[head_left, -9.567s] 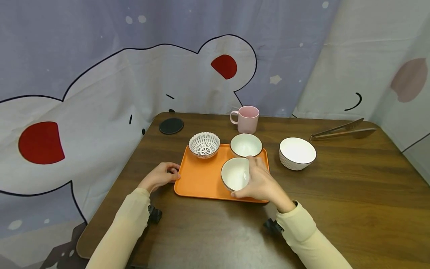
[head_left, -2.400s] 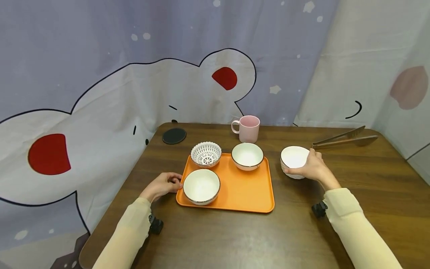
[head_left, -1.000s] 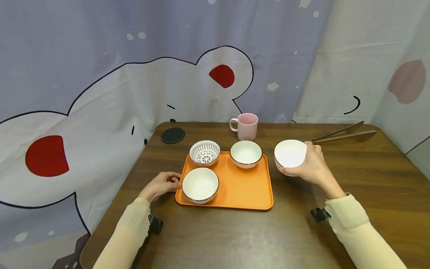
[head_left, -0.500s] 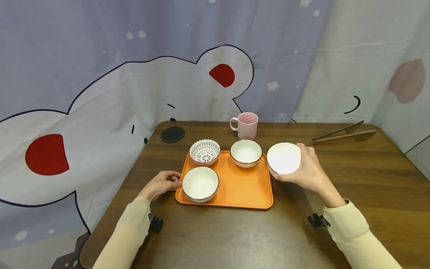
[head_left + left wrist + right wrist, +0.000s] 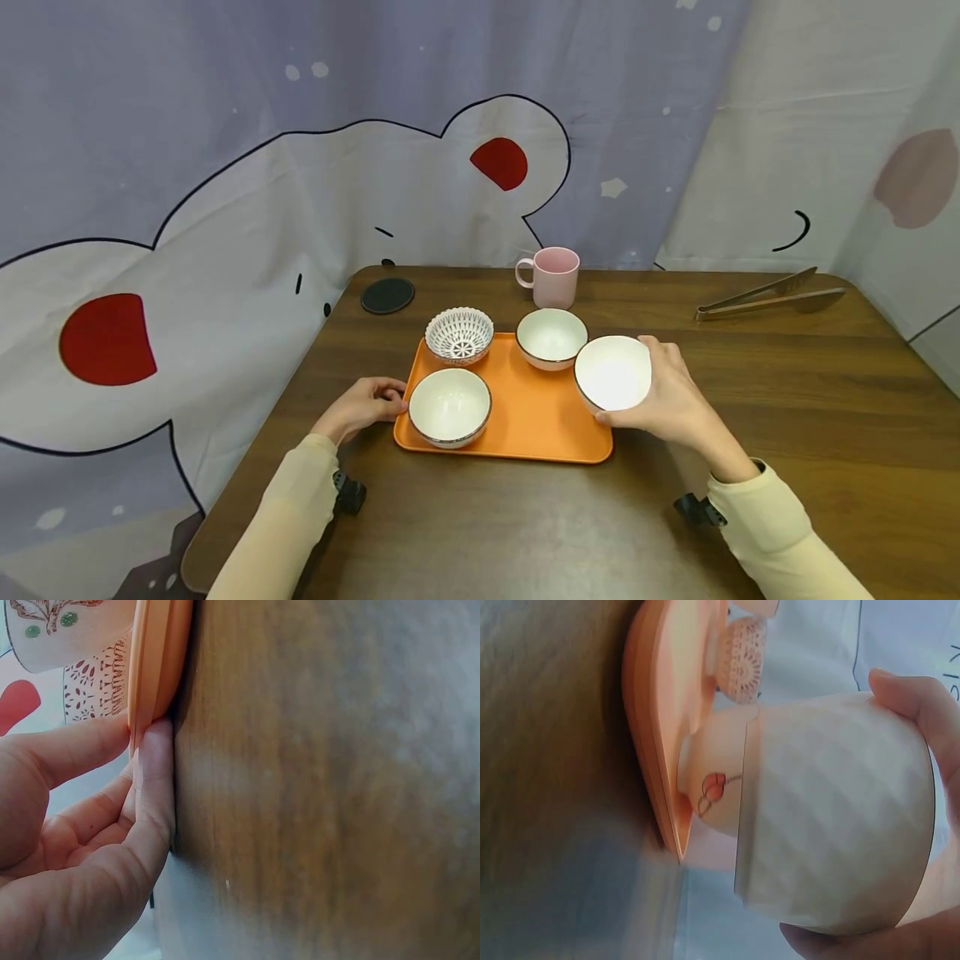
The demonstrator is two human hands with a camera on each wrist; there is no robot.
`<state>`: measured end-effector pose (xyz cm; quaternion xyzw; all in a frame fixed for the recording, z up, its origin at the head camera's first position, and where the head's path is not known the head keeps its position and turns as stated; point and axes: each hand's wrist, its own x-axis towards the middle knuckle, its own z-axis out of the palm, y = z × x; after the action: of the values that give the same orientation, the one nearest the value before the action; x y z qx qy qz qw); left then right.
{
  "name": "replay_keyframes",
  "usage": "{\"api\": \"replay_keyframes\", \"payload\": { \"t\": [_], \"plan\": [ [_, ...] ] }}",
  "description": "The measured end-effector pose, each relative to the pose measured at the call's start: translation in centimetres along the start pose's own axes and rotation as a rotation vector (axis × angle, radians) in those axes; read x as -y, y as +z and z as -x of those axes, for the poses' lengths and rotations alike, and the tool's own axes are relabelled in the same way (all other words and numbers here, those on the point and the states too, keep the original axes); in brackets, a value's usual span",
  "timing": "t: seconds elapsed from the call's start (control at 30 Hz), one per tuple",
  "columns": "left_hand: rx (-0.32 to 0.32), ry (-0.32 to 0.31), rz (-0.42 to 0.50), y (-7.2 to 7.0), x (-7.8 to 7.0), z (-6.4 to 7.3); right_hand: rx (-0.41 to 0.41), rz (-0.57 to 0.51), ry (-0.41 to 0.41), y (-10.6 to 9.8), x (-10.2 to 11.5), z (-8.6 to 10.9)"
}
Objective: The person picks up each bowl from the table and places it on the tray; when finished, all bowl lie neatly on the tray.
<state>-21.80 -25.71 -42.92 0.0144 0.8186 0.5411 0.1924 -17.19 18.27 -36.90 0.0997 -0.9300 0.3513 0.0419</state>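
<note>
My right hand (image 5: pixel 663 404) grips a white bowl (image 5: pixel 613 373) with a dark rim and a diamond-textured outside (image 5: pixel 840 817), thumb and fingers spread across it. The bowl is held above the right side of an orange tray (image 5: pixel 540 417). My left hand (image 5: pixel 362 408) pinches the tray's left edge; in the left wrist view the thumb is at the rim and a finger lies underneath. On the tray stand a plain white bowl (image 5: pixel 450 406) at front left, a black-and-white patterned bowl (image 5: pixel 459 335) at back left and another dark-rimmed bowl (image 5: pixel 551 337) at back right.
Behind the tray stands a pink mug (image 5: pixel 555 279). A dark round coaster (image 5: pixel 387 295) lies at the back left of the wooden table (image 5: pixel 480 525), and metal tongs (image 5: pixel 772 298) lie at the back right. A printed curtain (image 5: pixel 337 192) hangs behind.
Earlier my right hand set a bowl at the tray's front left, then took hold of the textured bowl on the right. It has lifted that bowl leftward over the tray. My left hand stays put.
</note>
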Motion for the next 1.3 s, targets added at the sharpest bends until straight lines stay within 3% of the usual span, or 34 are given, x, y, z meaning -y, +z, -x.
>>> {"api": "replay_keyframes", "payload": {
  "t": [0.73,1.3],
  "plan": [
    [0.002,-0.008,0.002,0.1,0.0,0.0,0.046,-0.072,-0.085,3.8,1.8,0.7],
    [-0.012,-0.024,-0.027,0.1,-0.2,0.0,0.055,-0.117,-0.135,6.3,2.4,-0.2]
  ]
}}
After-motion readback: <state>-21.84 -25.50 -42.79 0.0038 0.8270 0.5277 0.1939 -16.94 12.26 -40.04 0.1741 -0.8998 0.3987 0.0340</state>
